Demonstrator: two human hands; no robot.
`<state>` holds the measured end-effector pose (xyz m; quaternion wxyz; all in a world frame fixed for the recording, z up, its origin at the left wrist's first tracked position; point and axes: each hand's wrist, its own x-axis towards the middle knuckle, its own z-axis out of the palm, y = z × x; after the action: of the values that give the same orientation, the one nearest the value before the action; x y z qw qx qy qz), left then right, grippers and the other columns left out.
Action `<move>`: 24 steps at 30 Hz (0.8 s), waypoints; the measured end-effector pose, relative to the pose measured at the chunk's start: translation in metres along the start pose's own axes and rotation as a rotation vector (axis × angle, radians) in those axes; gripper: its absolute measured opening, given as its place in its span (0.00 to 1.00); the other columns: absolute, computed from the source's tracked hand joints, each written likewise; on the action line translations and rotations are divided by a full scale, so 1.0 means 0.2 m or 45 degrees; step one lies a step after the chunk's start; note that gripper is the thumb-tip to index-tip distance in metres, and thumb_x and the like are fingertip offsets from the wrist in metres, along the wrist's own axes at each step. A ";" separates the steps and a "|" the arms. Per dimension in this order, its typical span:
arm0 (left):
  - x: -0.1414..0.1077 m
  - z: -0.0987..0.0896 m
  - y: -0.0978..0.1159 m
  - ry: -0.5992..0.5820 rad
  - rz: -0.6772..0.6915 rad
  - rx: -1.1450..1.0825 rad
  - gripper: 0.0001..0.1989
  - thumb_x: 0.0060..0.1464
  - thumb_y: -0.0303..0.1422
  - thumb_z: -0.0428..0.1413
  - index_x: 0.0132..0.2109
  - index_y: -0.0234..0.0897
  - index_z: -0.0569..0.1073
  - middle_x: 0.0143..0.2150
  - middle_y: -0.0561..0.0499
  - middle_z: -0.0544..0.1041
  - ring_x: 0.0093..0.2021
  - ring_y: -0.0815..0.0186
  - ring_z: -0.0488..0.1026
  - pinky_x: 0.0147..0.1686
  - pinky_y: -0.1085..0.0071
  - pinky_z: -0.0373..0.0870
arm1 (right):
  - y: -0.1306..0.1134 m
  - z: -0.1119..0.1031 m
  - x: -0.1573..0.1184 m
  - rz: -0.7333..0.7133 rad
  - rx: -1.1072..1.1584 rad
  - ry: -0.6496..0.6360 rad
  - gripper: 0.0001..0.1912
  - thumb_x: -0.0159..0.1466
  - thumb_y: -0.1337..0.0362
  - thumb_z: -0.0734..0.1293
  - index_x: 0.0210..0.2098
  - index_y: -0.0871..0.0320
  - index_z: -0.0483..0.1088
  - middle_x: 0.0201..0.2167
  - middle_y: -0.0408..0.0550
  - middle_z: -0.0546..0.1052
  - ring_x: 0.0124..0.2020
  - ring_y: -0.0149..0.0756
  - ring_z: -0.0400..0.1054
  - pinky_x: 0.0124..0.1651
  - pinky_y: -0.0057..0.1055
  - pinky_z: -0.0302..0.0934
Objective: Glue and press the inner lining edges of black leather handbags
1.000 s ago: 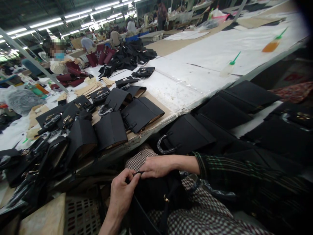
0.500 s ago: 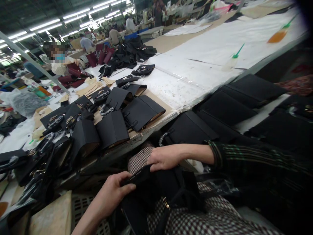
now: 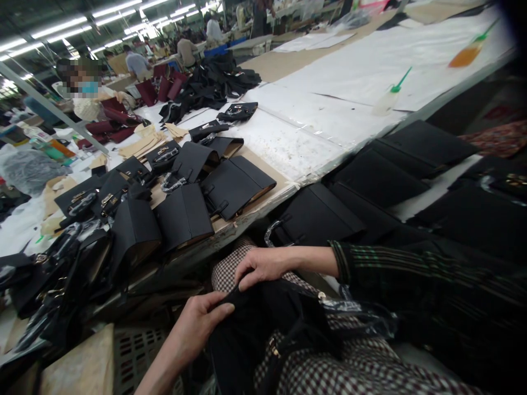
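Note:
A black bag [image 3: 284, 312] lies across my lap on checkered cloth, its upper edge raised between my hands. My left hand [image 3: 203, 315] pinches that edge between thumb and fingers, at the lower left. Close beside it, my right hand [image 3: 261, 267] grips the same edge with its fingers bent over the black material. A small gold-coloured metal piece [image 3: 274, 347] shows on the lower part of the bag. The bag's handle [image 3: 358, 310], wrapped in clear plastic, rests to the right, below my sleeve.
Several black bags [image 3: 184, 214] lie on the table [image 3: 304, 131] ahead, with more black bags [image 3: 379, 178] at the right. Two green-tipped bottles [image 3: 467, 54] stand or lie farther back. A masked person [image 3: 93, 104] is at the far left. A plastic crate [image 3: 138, 351] is at lower left.
My right hand has moved left along the bag's edge, closer to my left hand. The wrapped handle shows more. The whole view has shifted slightly.

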<state>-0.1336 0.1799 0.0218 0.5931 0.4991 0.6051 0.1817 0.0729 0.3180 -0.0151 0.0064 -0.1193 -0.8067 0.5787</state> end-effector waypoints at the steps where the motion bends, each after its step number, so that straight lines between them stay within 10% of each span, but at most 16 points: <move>1: 0.00 0.00 0.00 0.031 0.011 0.004 0.14 0.56 0.41 0.57 0.42 0.36 0.81 0.35 0.50 0.81 0.38 0.58 0.76 0.39 0.69 0.71 | 0.01 0.01 0.01 0.004 0.004 0.007 0.13 0.64 0.60 0.68 0.44 0.60 0.78 0.37 0.43 0.80 0.37 0.30 0.71 0.41 0.21 0.60; 24: -0.03 0.10 0.11 0.277 0.093 0.964 0.21 0.64 0.42 0.44 0.32 0.41 0.78 0.28 0.49 0.78 0.29 0.62 0.74 0.29 0.72 0.61 | -0.08 0.12 -0.01 -0.126 -0.221 0.245 0.10 0.58 0.67 0.67 0.36 0.56 0.80 0.23 0.39 0.75 0.24 0.28 0.63 0.30 0.23 0.54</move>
<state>-0.1090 0.1769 0.0384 0.2924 0.6816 0.6704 0.0186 0.0689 0.2904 -0.0073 0.1021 -0.1344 -0.8544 0.4915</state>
